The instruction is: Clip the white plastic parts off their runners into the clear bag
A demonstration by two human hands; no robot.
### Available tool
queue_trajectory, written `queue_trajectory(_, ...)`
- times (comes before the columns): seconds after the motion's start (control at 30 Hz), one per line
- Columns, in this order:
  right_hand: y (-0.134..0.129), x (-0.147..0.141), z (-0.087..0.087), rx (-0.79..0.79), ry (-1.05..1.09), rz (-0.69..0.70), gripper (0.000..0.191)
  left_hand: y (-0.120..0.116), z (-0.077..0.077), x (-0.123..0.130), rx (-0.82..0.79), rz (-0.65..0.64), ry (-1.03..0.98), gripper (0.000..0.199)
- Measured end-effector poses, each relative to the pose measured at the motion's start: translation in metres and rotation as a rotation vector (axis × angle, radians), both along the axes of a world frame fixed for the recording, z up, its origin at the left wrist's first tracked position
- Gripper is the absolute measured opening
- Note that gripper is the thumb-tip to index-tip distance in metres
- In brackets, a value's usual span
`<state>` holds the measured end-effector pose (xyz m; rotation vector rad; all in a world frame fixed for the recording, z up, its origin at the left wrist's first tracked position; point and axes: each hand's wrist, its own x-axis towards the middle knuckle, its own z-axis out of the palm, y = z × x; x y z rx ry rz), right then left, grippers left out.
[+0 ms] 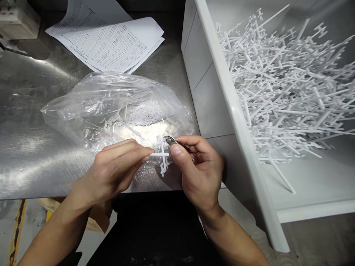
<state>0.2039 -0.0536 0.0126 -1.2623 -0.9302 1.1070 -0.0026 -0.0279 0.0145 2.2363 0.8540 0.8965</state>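
Note:
My left hand point(120, 166) pinches the stem of a white branched plastic sprue point(163, 157) between thumb and fingertips. The sprue sticks out to the right, with small arms at its upper and lower ends. My right hand point(198, 166) is closed around metal nail clippers point(172, 140), their head close to the sprue's upper arm. Whether the jaws touch the plastic I cannot tell. Just beyond both hands lies a clear plastic bag point(116, 88), its mouth towards me, with small white pieces point(146, 112) inside.
On the right stands a white bin point(230, 92) heaped with many white sprues point(288, 85); its raised wall borders the work area. Printed sheets point(111, 44) lie behind the bag on the metal table point(24, 147). A pale block-like object point(19, 20) is at far left.

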Motion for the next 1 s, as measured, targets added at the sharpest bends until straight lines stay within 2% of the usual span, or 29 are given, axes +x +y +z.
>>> queue_trajectory(0.37, 0.0023, -0.0029, 0.0019, -0.018, 0.047, 0.007, 0.009, 0.0004, -0.0007, -0.0001, 0.040, -0.014, 0.004, 0.033)
queue_trajectory(0.8, 0.0070, -0.0050, 0.0015, -0.045, 0.013, 0.022, 0.010, 0.0001, -0.0006, -0.0065, -0.058, -0.101, 0.045, 0.036)
queue_trajectory(1.0, 0.0081, -0.0051, 0.0009, -0.046, 0.015, 0.031, 0.013, -0.0007, 0.0017, -0.0011, -0.065, -0.038, 0.049, 0.023)
